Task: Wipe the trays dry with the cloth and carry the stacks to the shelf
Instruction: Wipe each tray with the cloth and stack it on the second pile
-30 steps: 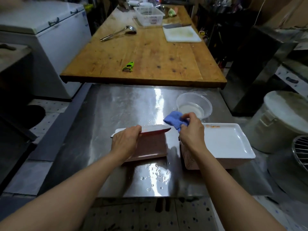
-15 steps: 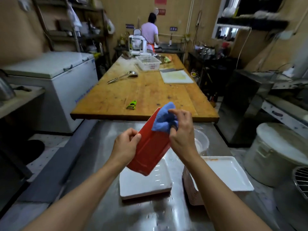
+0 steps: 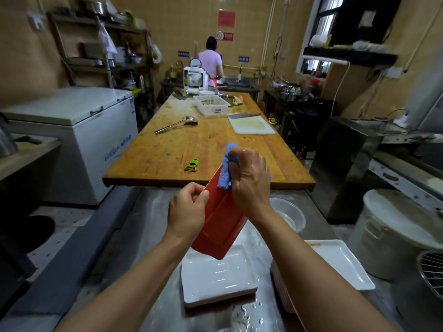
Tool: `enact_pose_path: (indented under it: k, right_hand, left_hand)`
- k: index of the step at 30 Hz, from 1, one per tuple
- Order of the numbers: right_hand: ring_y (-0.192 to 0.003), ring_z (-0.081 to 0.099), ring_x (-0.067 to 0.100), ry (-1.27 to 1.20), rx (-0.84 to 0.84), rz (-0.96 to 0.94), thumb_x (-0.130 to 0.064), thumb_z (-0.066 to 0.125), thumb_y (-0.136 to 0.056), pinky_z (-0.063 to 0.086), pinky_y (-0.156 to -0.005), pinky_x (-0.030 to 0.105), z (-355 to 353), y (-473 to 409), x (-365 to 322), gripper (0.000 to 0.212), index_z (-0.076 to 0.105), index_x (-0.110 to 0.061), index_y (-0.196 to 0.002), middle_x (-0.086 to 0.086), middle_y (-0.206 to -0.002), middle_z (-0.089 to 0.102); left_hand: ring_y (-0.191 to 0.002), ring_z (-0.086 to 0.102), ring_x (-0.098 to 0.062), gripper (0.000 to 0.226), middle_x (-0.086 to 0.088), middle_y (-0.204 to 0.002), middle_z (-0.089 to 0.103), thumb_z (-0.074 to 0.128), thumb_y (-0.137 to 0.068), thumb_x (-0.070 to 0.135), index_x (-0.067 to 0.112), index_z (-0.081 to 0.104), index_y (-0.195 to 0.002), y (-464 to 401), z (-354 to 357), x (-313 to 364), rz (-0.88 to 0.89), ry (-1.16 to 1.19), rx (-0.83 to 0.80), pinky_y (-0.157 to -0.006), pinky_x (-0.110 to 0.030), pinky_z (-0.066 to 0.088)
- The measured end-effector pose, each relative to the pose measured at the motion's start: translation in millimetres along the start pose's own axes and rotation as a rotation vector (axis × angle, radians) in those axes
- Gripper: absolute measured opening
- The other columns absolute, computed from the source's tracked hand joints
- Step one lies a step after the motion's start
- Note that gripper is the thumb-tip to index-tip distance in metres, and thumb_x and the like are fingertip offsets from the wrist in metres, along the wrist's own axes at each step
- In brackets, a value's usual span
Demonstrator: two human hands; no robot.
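Lifted since a second ago above the white tray (image 3: 217,281), the red tray (image 3: 219,224) is gripped by the left hand (image 3: 188,212) while the blue cloth (image 3: 227,171), pinched in the right hand (image 3: 249,180), is pressed to its upper edge, wiping under way.

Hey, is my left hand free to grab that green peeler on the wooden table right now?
Probably not. The left hand grips the tilted red tray while the right hand wipes it with the blue cloth. The green peeler lies unobstructed, but the tray would need setting down first.

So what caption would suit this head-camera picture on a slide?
Left hand holds a red tray tilted while the right hand wipes it with a blue cloth.
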State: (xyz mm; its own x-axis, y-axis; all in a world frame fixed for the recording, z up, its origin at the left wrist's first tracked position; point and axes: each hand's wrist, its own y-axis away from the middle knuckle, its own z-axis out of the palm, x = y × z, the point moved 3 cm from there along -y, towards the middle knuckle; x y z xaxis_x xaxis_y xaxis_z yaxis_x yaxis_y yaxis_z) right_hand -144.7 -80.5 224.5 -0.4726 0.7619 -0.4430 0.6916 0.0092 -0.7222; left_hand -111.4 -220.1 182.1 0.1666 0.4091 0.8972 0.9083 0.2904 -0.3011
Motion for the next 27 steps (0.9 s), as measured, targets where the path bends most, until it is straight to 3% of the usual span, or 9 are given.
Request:
enact_pose_path:
  k: [6, 9, 12, 14, 18, 21, 23, 25, 27]
  right_hand:
    - [-0.084, 0.049, 0.027, -0.054, 0.087, 0.017, -0.027, 0.038, -0.091, 0.039, -0.070, 0.039, -10, 7, 20, 0.027, 0.055, -0.006, -0.095, 0.002, -0.091, 0.053]
    - [-0.088, 0.049, 0.028, -0.149, 0.059, 0.113, -0.015, 0.042, -0.097, 0.042, -0.072, 0.037, -15, 13, 39, 0.014, 0.051, -0.004, -0.097, 0.003, -0.094, 0.048]
    - [-0.085, 0.047, 0.018, -0.210, 0.055, 0.181, -0.015, 0.044, -0.098, 0.038, -0.070, 0.010, -18, 8, 40, 0.013, 0.050, -0.003, -0.102, 0.013, -0.100, 0.050]
    - [-0.086, 0.044, 0.012, -0.215, 0.050, 0.220, -0.018, 0.045, -0.098, 0.035, -0.065, 0.003, -17, 3, 34, 0.017, 0.049, -0.005, -0.108, 0.012, -0.107, 0.047]
    - [-0.092, 0.046, 0.015, -0.205, 0.013, 0.296, -0.020, 0.045, -0.097, 0.038, -0.069, 0.020, -15, 6, 26, 0.021, 0.045, -0.011, -0.115, 0.012, -0.117, 0.042]
    - [-0.088, 0.047, 0.018, -0.182, -0.018, 0.294, -0.019, 0.047, -0.095, 0.034, -0.069, 0.020, -11, 21, 21, 0.022, 0.045, -0.012, -0.116, 0.012, -0.114, 0.043]
    - [-0.087, 0.050, 0.023, -0.168, -0.046, 0.312, -0.020, 0.047, -0.095, 0.039, -0.069, 0.028, -8, 38, 18, 0.022, 0.045, -0.015, -0.116, 0.011, -0.111, 0.043]
    - [-0.089, 0.053, 0.023, -0.146, -0.071, 0.340, -0.023, 0.046, -0.095, 0.046, -0.069, 0.036, -8, 52, 19, 0.022, 0.044, -0.018, -0.116, 0.009, -0.109, 0.043]
    - [-0.092, 0.053, 0.021, -0.145, -0.070, 0.356, -0.023, 0.047, -0.095, 0.049, -0.072, 0.036, -12, 63, 20, 0.022, 0.045, -0.021, -0.116, 0.005, -0.109, 0.044]
  left_hand:
    - [-0.059, 0.056, -0.012, 0.023, 0.008, -0.058, 0.062, 0.056, -0.091, 0.013, 0.019, 0.062, -0.070, 3, -4, 0, -0.161, 0.266, -0.032, -0.060, -0.033, 0.048]
    - [-0.060, 0.058, -0.012, 0.023, 0.006, -0.059, 0.064, 0.055, -0.092, 0.011, 0.016, 0.064, -0.071, -1, -10, 1, -0.194, 0.343, -0.037, -0.064, -0.034, 0.051]
    - [-0.057, 0.061, -0.011, 0.023, 0.003, -0.058, 0.066, 0.053, -0.093, 0.009, 0.013, 0.064, -0.074, 0, -6, 1, -0.273, 0.460, -0.062, -0.062, -0.033, 0.054]
    - [-0.056, 0.062, -0.014, 0.023, -0.001, -0.058, 0.066, 0.051, -0.094, 0.008, 0.011, 0.063, -0.074, 1, 0, 1, -0.354, 0.578, -0.067, -0.061, -0.034, 0.054]
    - [-0.058, 0.059, -0.017, 0.022, -0.004, -0.061, 0.063, 0.053, -0.092, 0.008, 0.012, 0.060, -0.072, -3, 9, -4, -0.463, 0.718, -0.034, -0.065, -0.035, 0.053]
    - [-0.058, 0.060, -0.016, 0.021, -0.003, -0.061, 0.064, 0.055, -0.091, 0.008, 0.014, 0.059, -0.072, -7, 15, -7, -0.543, 0.817, 0.016, -0.068, -0.036, 0.053]
    - [-0.061, 0.060, -0.016, 0.020, 0.000, -0.057, 0.065, 0.056, -0.091, 0.009, 0.015, 0.058, -0.072, -13, 18, -7, -0.578, 0.876, 0.056, -0.068, -0.036, 0.053]
    - [-0.069, 0.061, -0.019, 0.016, -0.003, -0.069, 0.066, 0.056, -0.091, 0.010, 0.015, 0.059, -0.076, -16, 22, -5, -0.606, 0.927, 0.071, -0.067, -0.038, 0.054]
    - [-0.082, 0.065, -0.025, 0.009, -0.009, -0.089, 0.068, 0.054, -0.092, 0.014, 0.012, 0.063, -0.091, -17, 26, -5, -0.642, 0.970, 0.072, -0.071, -0.043, 0.054]
